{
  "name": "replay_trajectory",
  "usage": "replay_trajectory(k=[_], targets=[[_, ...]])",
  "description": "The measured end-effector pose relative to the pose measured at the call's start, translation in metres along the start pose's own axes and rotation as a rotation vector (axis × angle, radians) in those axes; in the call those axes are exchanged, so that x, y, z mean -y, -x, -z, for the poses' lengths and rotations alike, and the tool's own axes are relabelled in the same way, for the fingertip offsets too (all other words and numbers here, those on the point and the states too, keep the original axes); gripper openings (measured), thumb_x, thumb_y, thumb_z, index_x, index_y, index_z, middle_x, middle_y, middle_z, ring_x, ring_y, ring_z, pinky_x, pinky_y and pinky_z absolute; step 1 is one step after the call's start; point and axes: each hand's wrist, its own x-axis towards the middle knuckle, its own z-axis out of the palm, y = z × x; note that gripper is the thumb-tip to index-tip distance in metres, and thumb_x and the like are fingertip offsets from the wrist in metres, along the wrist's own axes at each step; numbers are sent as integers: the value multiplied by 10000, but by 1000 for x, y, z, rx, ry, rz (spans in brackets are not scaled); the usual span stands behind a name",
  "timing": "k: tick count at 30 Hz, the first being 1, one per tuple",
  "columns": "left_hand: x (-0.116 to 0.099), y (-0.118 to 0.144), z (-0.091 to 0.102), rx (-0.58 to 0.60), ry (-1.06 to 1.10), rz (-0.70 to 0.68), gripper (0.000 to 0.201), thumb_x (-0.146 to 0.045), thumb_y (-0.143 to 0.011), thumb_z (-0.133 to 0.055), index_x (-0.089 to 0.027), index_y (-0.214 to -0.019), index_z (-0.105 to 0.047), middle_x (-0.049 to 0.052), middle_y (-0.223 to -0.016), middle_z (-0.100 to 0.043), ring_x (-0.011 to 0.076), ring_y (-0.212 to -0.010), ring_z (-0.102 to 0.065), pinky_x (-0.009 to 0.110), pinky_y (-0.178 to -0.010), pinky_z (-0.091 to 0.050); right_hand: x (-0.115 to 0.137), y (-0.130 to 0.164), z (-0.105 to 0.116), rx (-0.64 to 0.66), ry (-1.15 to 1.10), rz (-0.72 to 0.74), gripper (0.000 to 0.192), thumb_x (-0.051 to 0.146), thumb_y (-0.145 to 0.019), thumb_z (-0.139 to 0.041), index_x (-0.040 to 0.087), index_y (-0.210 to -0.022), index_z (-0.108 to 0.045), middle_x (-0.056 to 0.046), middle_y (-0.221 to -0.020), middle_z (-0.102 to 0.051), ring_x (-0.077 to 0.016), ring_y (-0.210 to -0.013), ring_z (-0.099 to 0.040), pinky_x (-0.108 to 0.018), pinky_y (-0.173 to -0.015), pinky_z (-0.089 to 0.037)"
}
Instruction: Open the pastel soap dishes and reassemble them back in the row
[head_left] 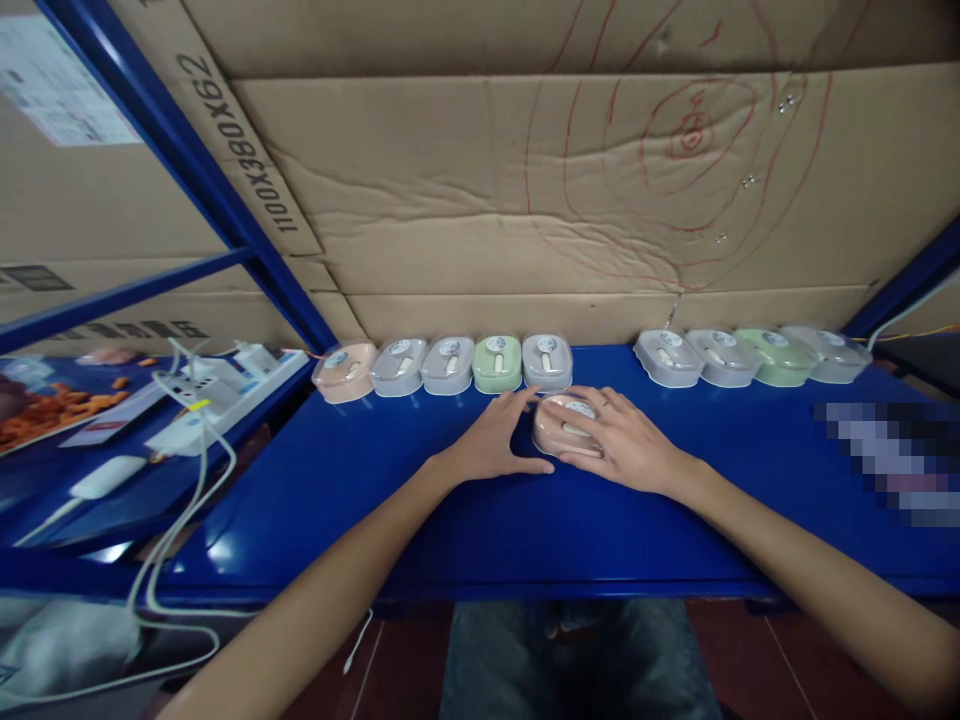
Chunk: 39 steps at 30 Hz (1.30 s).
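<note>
A small pink box with a clear cover (551, 428), a round white label and a pale elongated piece on top stands on the blue shelf (480, 530). My right hand (622, 440) lies over its right side, fingers wrapped across the top and front. On the box's left, my left hand (499, 440) holds nothing; its thumb and fingers are spread around that side. Whether its fingertips touch the box I cannot tell. Just behind is a grey box (547, 361) of the same kind.
Along the back stand more such boxes: a pink box (344, 372), a green box (497, 364) and several grey ones, with another green box (772, 356) in the right-hand group. A power strip (225, 400) with white cables lies left. Cardboard (450, 180) closes the back.
</note>
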Motion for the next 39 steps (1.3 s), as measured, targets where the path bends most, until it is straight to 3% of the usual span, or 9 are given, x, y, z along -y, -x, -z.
replay_trajectory(k=[5,9,15,21,27,32,39], targets=[[-3,0,2,9,8,31,1175,-701,-751,-903,-314,-1693,-318,148,-1551,-562,382,-1358,-568,627,-1186,-445,-9,37,11,-22,199,-213,658,501,-1045,-547,254,-1651,-483,-228,-1584,-518,-475,-1313,-579,-666,-1033,-524],[-5,0,3,24,10,46,1150,-709,-774,-882,-287,-1690,-329,155,-1543,-563,377,-1373,-551,616,-1175,-452,-22,45,16,1,343,-341,642,467,-1018,-522,219,-1610,-509,-268,-1514,-561,-489,-1172,-631,-639,-926,-533],[0,-1,1,2,30,10,1119,-699,-781,-881,-280,-1681,-362,162,-1505,-585,372,-1357,-564,626,-1180,-440,-49,19,1,-66,380,-504,576,501,-1043,-426,90,-1431,-540,-294,-1373,-646,-471,-1190,-612,-605,-970,-496],[3,-2,1,-6,25,-13,1091,-695,-769,-890,-283,-1657,-410,154,-1462,-611,366,-1328,-579,624,-1194,-429,-62,-3,-12,-186,459,-451,551,454,-1071,-384,58,-1409,-564,-322,-1397,-608,-504,-1281,-518,-657,-1033,-439],[3,-2,3,9,4,0,1047,-714,-777,-876,-282,-1627,-444,146,-1458,-610,370,-1337,-574,616,-1190,-436,-68,-18,-9,-100,488,-467,646,489,-995,-507,-8,-1398,-593,-337,-1312,-625,-520,-1215,-510,-683,-998,-431],[2,-2,3,11,3,-2,1045,-695,-792,-875,-279,-1633,-415,143,-1459,-603,363,-1337,-574,615,-1198,-431,-68,-37,-10,-78,512,-522,620,435,-999,-493,-49,-1371,-603,-365,-1292,-627,-505,-1197,-509,-657,-996,-409],[2,-1,2,-7,1,-4,1012,-651,-824,-874,-265,-1634,-407,138,-1448,-610,349,-1334,-577,590,-1201,-441,-75,-60,-25,-138,501,-648,527,413,-1024,-522,26,-1369,-620,-323,-1313,-628,-467,-1224,-492,-611,-1012,-353]])
